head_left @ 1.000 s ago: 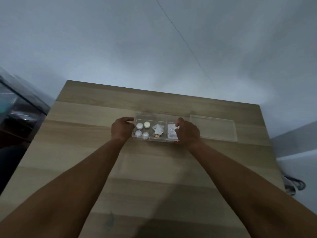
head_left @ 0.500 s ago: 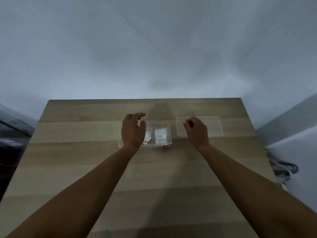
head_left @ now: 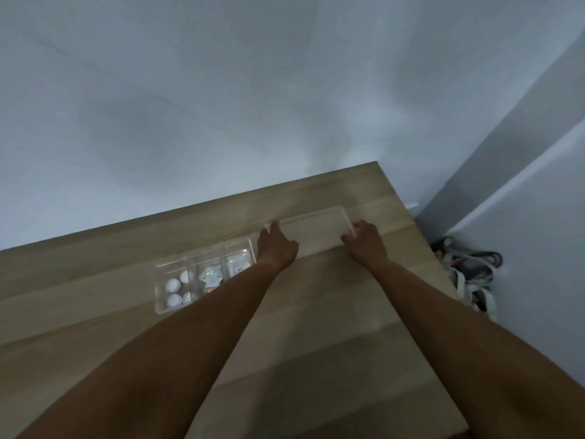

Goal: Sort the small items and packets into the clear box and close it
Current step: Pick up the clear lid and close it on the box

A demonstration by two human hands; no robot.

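Worktop (head_left: 316, 343): pale wood, it fills the lower half of the view; a grey wall stands behind it.
Cables (head_left: 468, 274): a tangled heap on the floor, off the worktop edge at 3 o'clock.
Lid (head_left: 316, 231): clear and flat, it lies on the worktop at 1 o'clock from the box, just beside it, between the two hands.
Box (head_left: 202, 274): clear, open, with three compartments in a row; the left forearm hides its near right part.
Left hand (head_left: 277, 248): fingers spread apart, the tips at the left end of the lid; I cannot tell if they grip it.
Right hand (head_left: 364, 240): fingers curled at the right end of the lid and touching its edge; not closed on it as far as I can see.
Packets (head_left: 212, 275): crinkled, in the middle compartment; one more white thing lies in the right compartment, half hidden.
Round pieces (head_left: 173, 284): small and white, in the left compartment at 9 o'clock in the box.
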